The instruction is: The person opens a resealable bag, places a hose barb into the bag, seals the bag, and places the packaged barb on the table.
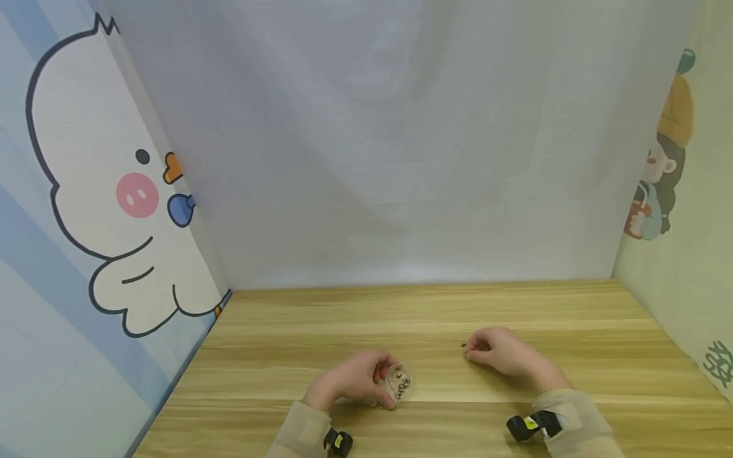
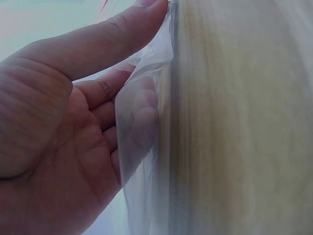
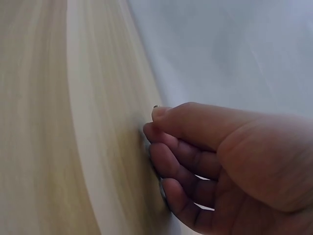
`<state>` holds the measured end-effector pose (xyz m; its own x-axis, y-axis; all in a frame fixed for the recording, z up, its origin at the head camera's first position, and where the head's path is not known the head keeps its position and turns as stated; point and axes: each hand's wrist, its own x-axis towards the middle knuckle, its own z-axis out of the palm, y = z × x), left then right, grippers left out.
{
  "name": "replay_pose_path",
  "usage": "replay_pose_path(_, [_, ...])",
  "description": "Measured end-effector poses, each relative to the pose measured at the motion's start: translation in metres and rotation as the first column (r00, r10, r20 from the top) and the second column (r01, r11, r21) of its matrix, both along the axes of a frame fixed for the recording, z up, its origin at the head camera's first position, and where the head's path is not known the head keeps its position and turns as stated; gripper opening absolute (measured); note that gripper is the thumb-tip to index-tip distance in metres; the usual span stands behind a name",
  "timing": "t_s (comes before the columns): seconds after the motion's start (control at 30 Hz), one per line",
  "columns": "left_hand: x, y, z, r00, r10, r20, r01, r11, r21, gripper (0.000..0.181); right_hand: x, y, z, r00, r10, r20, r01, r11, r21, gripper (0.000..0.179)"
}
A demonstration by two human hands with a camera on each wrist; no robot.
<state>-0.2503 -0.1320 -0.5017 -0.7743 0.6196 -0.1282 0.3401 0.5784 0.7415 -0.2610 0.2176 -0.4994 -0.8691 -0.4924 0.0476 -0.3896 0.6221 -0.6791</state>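
Note:
My left hand [image 1: 357, 375] holds a small clear plastic bag [image 1: 408, 374], thumb on the near side and fingers on the far side. Several small shiny metal pieces [image 1: 403, 385], silver and gold-toned, lie together inside it. From the left wrist, the see-through plastic [image 2: 139, 127] shows creased in front of the curled fingers, beneath the thumb. To the right, my right hand [image 1: 501, 351] is low over the table, thumb and forefinger brought together on a tiny metal piece [image 1: 463, 344] that peeks out at their tips. Its other fingers [image 3: 168, 161] curl in below.
Both hands work above a wood-grain table [image 1: 275, 318]. A pale grey curtain [image 1: 366, 159] hangs along its back edge. Cartoon-printed panels stand at the left [image 1: 86, 127] and right [image 1: 687, 267]. Each wrist wears a band with a small black camera [image 1: 520, 427].

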Motion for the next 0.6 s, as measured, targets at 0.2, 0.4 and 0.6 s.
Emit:
replay_pose_path(0.2, [0.000, 0.000, 0.000, 1.000, -0.002, -0.006, 0.002, 1.000, -0.002, 0.054, 0.001, -0.008, 0.001, 1.000, 0.019, -0.006, -0.019, 1.000, 0.003, 0.004])
replay_pose_path(0.4, [0.001, 0.000, 0.001, 1.000, -0.001, -0.005, 0.001, 1.000, -0.005, 0.054, 0.002, -0.016, 0.001, 0.999, 0.049, -0.017, -0.049, 0.999, -0.004, 0.005])
replay_pose_path(0.6, [0.001, 0.000, 0.001, 1.000, -0.002, -0.012, 0.002, 1.000, -0.006, 0.053, 0.005, -0.029, -0.001, 0.998, 0.067, -0.020, -0.068, 0.997, -0.022, 0.005])
